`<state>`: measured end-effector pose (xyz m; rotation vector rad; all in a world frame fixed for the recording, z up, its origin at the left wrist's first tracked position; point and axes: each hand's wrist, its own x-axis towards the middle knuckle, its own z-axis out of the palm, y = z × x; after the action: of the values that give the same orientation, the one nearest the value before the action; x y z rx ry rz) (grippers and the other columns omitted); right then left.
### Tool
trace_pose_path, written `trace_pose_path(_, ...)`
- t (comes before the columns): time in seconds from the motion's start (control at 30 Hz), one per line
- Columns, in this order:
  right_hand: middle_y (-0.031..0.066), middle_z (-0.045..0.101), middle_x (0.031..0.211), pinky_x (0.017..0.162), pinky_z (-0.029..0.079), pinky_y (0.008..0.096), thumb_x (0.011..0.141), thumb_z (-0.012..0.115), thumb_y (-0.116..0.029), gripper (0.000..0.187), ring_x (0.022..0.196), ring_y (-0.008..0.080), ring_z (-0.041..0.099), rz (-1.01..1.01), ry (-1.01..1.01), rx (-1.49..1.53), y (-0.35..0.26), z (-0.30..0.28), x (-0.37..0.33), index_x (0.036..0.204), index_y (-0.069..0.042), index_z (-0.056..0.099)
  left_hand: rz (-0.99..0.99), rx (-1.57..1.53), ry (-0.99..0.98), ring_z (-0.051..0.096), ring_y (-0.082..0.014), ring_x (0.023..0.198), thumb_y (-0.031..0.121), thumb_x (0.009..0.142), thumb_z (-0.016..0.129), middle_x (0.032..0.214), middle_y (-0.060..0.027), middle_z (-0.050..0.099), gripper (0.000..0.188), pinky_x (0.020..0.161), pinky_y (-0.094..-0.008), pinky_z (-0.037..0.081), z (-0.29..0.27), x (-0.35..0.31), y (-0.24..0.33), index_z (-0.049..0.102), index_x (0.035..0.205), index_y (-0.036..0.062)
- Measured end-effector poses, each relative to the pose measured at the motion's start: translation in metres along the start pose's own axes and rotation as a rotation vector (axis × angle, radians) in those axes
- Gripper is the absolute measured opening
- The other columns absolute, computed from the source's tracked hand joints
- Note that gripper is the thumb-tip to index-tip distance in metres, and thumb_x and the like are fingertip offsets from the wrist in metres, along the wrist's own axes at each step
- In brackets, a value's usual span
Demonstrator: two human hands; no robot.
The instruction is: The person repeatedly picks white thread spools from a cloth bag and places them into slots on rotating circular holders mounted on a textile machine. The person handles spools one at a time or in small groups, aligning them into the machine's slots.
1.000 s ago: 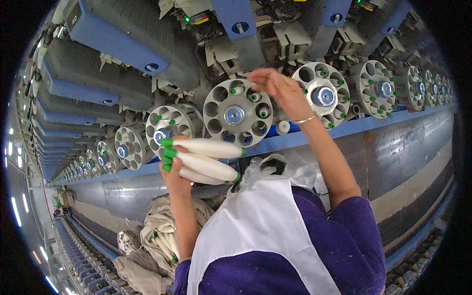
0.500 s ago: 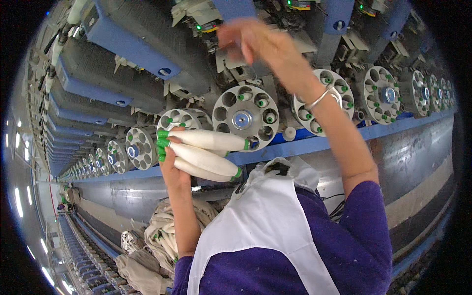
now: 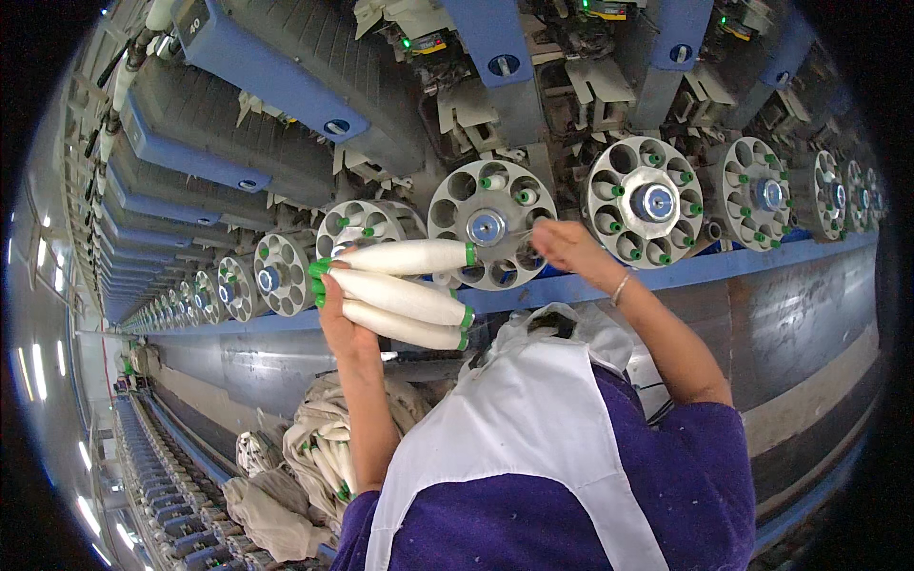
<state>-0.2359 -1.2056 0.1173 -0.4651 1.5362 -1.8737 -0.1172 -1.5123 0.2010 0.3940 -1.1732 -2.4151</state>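
My left hand (image 3: 335, 306) is closed around the green-tipped ends of several white yarn bobbins (image 3: 395, 288). They fan out toward the right, their other green ends free in front of the machine. My right hand (image 3: 568, 249) is beside the right edge of a round bobbin magazine (image 3: 440, 209), which has a blue centre knob. Its fingers are pinched together, and a fine pale thread seems to run from them toward the magazine's middle. Two green-tipped bobbins show in the magazine's upper pockets; several other pockets look hollow, and my hand hides part of the right side.
More magazines run along the blue rail (image 3: 752, 262), including a fuller magazine (image 3: 606, 157) to the right. Blue-grey machine housings (image 3: 276, 71) hang above. A cloth sack (image 3: 319, 409) of bobbins stands below my left forearm. A white apron (image 3: 505, 419) covers my front.
My right hand has come down from the machine heads to the magazine's right side, its fingers now drawn together. My left hand still holds the bobbins. The view has shifted slightly.
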Motion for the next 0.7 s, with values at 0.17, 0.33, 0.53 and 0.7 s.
trace_pose_path(0.17,-0.0015,0.042,0.070,0.060,0.042,0.0240,0.101,0.044,-0.026,0.029,0.062,0.0096,0.043,-0.132,0.364,0.179,-0.009,-0.010,-0.009,0.078,-0.008,0.045,-0.014,0.188,-0.004,0.056,-0.0256,0.107,0.026,0.087,0.067,0.117,-0.0143,0.058,0.031,0.097,-0.0411,0.045,0.002,-0.008,-0.024,0.057,0.101,0.0013)
trace_pose_path(0.33,-0.0005,0.043,0.070,0.067,0.048,0.0271,0.099,0.048,-0.025,0.025,0.065,0.0117,0.047,-0.198,0.149,0.918,0.008,0.006,0.003,0.080,-0.009,0.045,-0.037,0.291,-0.137,0.058,-0.0191,0.099,0.013,0.086,0.065,0.107,-0.0098,0.061,0.026,0.088,-0.0339,0.046,0.018,-0.009,-0.057,0.059,0.107,-0.0013)
trace_pose_path(0.53,-0.0027,0.040,0.057,0.043,0.036,0.0251,0.097,0.052,-0.030,0.027,0.044,0.0116,0.036,-0.084,0.674,-0.146,0.039,-0.022,-0.008,0.084,-0.007,0.047,-0.046,0.413,-0.141,0.056,-0.0163,0.091,0.016,0.084,0.069,0.099,-0.0046,0.061,0.026,0.083,-0.0291,0.044,0.020,0.006,-0.086,0.060,0.104,0.0019)
trace_pose_path(0.7,0.0101,0.055,0.079,0.066,0.050,0.0388,0.088,0.060,-0.025,0.021,0.078,0.0293,0.058,-0.289,0.559,-1.396,0.065,-0.032,-0.032,0.093,-0.004,0.059,0.197,0.743,-0.331,0.054,-0.0167,0.090,0.009,0.080,0.071,0.098,-0.0048,0.060,0.015,0.081,-0.0281,0.042,0.022,0.006,-0.122,0.064,0.089,0.0001)
